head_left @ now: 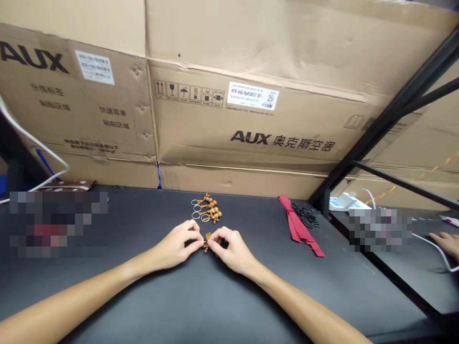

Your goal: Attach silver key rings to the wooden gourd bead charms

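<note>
Hands: left hand (178,246) and right hand (229,248) meet at frame centre, fingertips pinched shut on one small beaded charm (207,243), both steadying it just above the counter (143,296).
Finished pile: keyring charms (207,209) grouped just behind, within reach.
Right of centre: red ribbons (299,227), black clips (306,213).
Far right: another person's hand (446,242).

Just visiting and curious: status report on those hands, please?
Left hand and right hand pinch one bead charm. Finished keyrings lie behind. Nothing between.

Both forearms stretch forward and converge. The left hand (178,244) and right hand (232,249) meet fingertip to fingertip — each grip pinched closed.
</note>
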Demonstrator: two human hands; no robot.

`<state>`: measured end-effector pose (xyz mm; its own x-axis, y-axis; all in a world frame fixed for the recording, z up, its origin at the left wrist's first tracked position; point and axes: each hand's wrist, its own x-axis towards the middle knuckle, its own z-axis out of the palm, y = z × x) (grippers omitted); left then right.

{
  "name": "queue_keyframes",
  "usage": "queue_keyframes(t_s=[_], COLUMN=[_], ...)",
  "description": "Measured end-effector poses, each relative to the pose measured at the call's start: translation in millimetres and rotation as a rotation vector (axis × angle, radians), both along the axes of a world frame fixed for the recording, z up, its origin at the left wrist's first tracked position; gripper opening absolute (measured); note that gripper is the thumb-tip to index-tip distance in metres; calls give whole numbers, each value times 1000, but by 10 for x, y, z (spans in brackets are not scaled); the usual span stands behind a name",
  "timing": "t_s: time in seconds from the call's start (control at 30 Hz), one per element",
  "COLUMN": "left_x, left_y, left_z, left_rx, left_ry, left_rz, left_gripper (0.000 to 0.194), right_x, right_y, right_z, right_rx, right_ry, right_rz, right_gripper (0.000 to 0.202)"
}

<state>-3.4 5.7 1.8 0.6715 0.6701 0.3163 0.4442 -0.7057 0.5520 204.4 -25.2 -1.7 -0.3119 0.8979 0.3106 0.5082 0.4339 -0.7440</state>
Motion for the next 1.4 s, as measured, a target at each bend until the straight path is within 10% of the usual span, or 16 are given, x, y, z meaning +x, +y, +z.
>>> queue_keyframes(t_s=[0.47, 0.8, 1.4], left_x=[-97, -468, -472], left_y=[133, 315, 360], left_z=[-66, -115, -89], left_rx=[240, 132, 103], left_ry=[185, 359, 466], left_rz=[99, 275, 269], left_gripper=[21, 82, 83], right_x=[259, 600, 512], right_y=[279, 439, 410], right_z=[-112, -135, -68], right_rx=[305, 14, -55], right_ry=[-293, -547, -633], right_rz=[-52, -60, -54], right_gripper=[21, 90, 97])
